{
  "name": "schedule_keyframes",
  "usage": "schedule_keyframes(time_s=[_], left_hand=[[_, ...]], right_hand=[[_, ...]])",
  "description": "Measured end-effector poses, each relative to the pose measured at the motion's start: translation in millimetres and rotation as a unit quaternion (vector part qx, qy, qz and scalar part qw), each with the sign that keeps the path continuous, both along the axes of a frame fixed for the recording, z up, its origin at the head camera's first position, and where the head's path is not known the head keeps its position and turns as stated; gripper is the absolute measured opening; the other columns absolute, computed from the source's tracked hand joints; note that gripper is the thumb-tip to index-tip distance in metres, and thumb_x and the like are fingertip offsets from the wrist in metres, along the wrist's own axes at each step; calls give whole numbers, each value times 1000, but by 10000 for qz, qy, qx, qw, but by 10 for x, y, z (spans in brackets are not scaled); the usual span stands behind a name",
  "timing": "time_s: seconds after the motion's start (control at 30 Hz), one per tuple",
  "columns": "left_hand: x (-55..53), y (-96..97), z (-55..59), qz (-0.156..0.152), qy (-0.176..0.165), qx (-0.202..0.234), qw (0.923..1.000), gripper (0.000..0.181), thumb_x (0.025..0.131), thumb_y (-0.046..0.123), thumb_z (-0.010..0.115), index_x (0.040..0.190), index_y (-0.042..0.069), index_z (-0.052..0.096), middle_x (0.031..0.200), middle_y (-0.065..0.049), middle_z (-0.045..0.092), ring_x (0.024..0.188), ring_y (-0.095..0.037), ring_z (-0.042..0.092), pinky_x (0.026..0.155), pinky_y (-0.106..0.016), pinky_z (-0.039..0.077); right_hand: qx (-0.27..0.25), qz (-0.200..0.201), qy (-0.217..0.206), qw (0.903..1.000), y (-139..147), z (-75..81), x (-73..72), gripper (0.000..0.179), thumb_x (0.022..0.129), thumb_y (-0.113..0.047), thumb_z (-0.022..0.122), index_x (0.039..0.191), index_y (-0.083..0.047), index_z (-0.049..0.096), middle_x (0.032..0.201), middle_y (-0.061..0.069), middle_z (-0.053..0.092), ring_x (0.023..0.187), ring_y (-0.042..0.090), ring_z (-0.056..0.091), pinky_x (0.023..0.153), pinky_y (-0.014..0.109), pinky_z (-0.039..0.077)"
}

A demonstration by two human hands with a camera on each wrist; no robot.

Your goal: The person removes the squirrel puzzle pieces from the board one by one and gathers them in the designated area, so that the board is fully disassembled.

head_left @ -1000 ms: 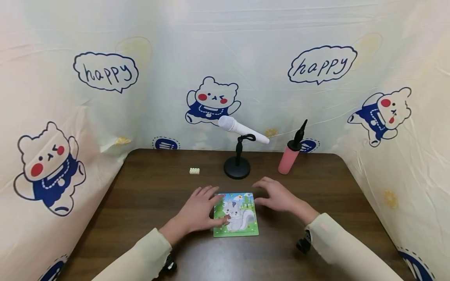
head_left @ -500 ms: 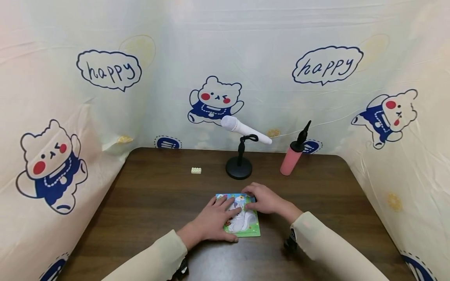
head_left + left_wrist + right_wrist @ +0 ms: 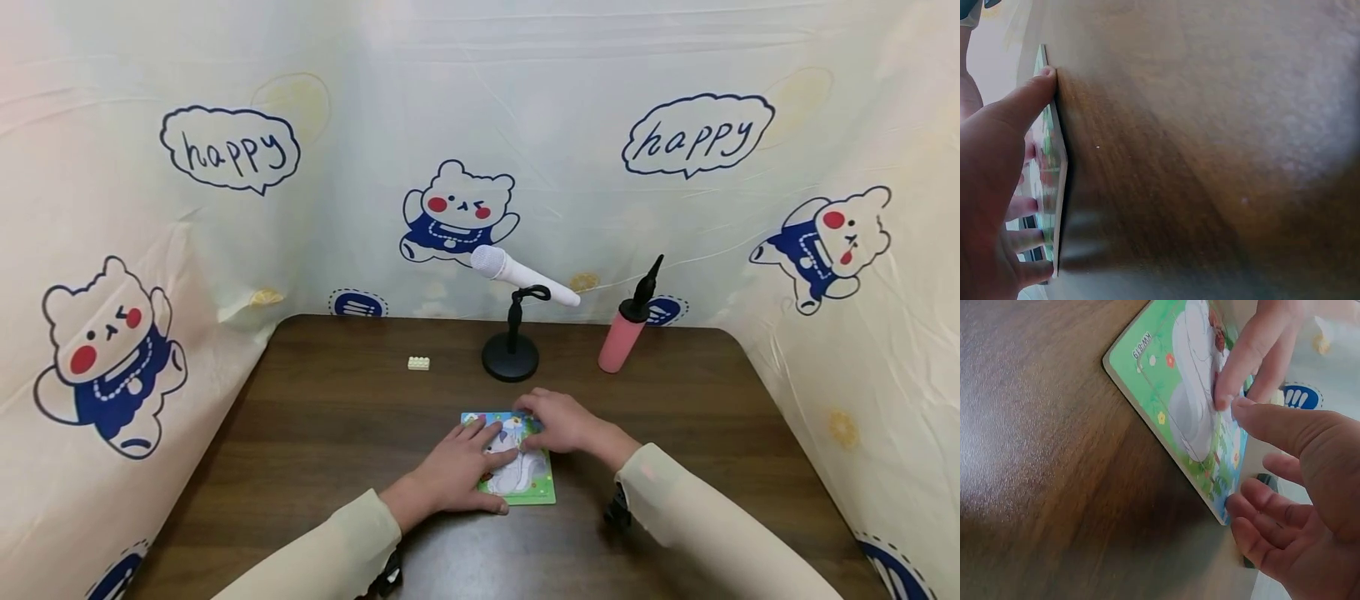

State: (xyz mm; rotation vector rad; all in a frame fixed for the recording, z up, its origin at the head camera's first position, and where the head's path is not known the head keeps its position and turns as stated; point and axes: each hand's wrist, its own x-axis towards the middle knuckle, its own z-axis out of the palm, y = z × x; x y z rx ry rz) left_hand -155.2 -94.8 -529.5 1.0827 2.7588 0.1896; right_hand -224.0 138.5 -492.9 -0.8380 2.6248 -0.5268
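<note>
Two bare hands are working over a square picture board, which is lying flat on the brown table, near and about central. The left hand is covering the left part of the board, its fingers spreading almost straight across the picture and its thumb reaching over the near edge; it is touching and pressing, not gripping. The right hand is holding the far right corner, thumb bending over the picture and other fingers curling around the far edge; how firmly they are squeezing, I cannot tell. For good work here, the left palm should probably be staying low and even, so that the board is not sliding or tipping, while the right fingertips are keeping to the rim and clear of the left index finger, which is lying just beside the right thumb. Farther off, a white microphone is leaning in its black stand.
</note>
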Motion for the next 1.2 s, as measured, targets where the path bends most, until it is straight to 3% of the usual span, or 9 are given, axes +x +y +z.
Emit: schedule_keyframes(time_s=[0.23, 0.57, 0.67, 0.77, 0.93, 1.2], left_hand=[[-3, 20, 26, -67, 91, -239, 9997, 82, 86, 81, 56, 157, 41, 41, 167, -14, 31, 153, -44, 28, 118, -61, 32], [-7, 43, 11, -67, 124, -233, 9996, 82, 86, 81, 56, 157, 41, 42, 166, -14, 32, 152, -44, 30, 118, -60, 33], [-8, 37, 17, -67, 122, -185, 9997, 82, 86, 81, 56, 157, 41, 42, 167, -15, 32, 152, -44, 29, 118, -61, 32], [-18, 28, 21, -47, 160, -162, 9997, 82, 87, 81, 56, 157, 40, 42, 167, -15, 31, 153, -45, 28, 117, -62, 32], [-42, 17, 29, 6, 163, -222, 9996, 82, 87, 81, 55, 157, 41, 41, 167, -14, 30, 153, -44, 27, 118, -62, 31], [-3, 43, 56, -77, 120, -247, 9996, 81, 86, 80, 58, 155, 39, 45, 165, -16, 35, 150, -45, 33, 116, -61, 35]], right_hand=[[40, -106, -113, 9999, -43, -58, -7, 65, 76, -36, 92, 131, -17, 64, 123, 6, 62, 107, 22, 60, 94, 47, 52], [95, -201, -281, 9994, -50, -147, 1, 73, 74, -33, 94, 137, -20, 60, 124, 8, 55, 107, 24, 55, 94, 48, 52], [256, -237, -143, 9993, -69, -121, 22, 72, 75, -35, 93, 137, -20, 60, 126, 6, 56, 106, 22, 56, 95, 47, 52], [489, -154, 293, 9983, -112, -70, 40, 70, 75, -39, 93, 134, -19, 62, 125, 6, 60, 101, 21, 58, 95, 46, 53], [665, -1, 675, 9955, -188, -1, 42, 64, 72, -38, 95, 123, -17, 61, 113, 3, 63, 88, 18, 57, 87, 42, 54], [406, -47, 14, 9992, -145, -70, -17, 67, 68, -37, 98, 116, -18, 55, 110, 1, 57, 96, 21, 52, 90, 43, 49]])
